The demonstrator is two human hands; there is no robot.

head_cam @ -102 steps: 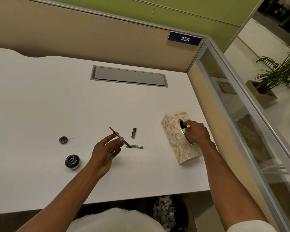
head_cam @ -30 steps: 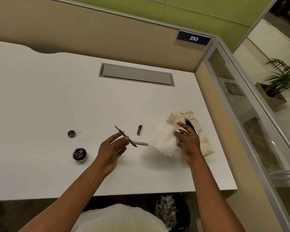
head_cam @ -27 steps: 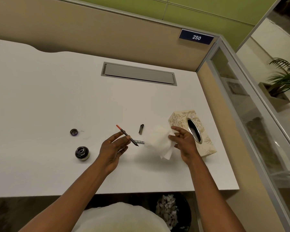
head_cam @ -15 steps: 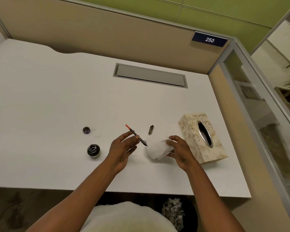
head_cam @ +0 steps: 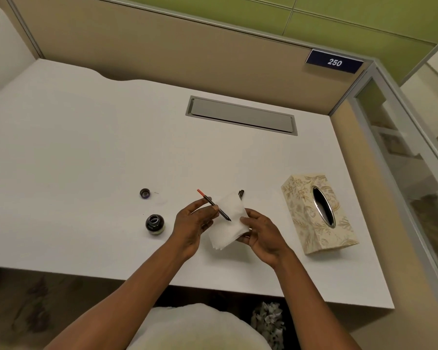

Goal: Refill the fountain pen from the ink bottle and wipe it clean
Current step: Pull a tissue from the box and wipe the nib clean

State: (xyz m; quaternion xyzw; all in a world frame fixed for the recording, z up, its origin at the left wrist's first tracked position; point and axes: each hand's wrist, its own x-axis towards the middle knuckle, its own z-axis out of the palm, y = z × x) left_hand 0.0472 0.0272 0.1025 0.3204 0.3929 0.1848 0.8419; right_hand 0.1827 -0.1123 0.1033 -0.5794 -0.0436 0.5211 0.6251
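Observation:
My left hand (head_cam: 194,223) pinches the thin inner part of the fountain pen (head_cam: 214,205), red end up-left and dark nib down-right. The nib rests over a white tissue (head_cam: 229,223) that my right hand (head_cam: 259,232) holds from the right side. An uncapped ink bottle (head_cam: 155,224) stands on the desk left of my left hand, and its small dark cap (head_cam: 145,193) lies further back. A dark pen piece (head_cam: 241,193) lies behind the tissue, partly hidden by it.
A floral tissue box (head_cam: 316,213) with an oval metal slot stands at the right on the white desk (head_cam: 74,160). A grey cable hatch (head_cam: 240,114) sits at the back. Partition walls close the back and right. A bin (head_cam: 268,322) is under the desk's front edge.
My right hand pulled a tissue out of the box and brought it left to the pen. The tissue now lies under the nib; the silver pen piece on the desk is covered.

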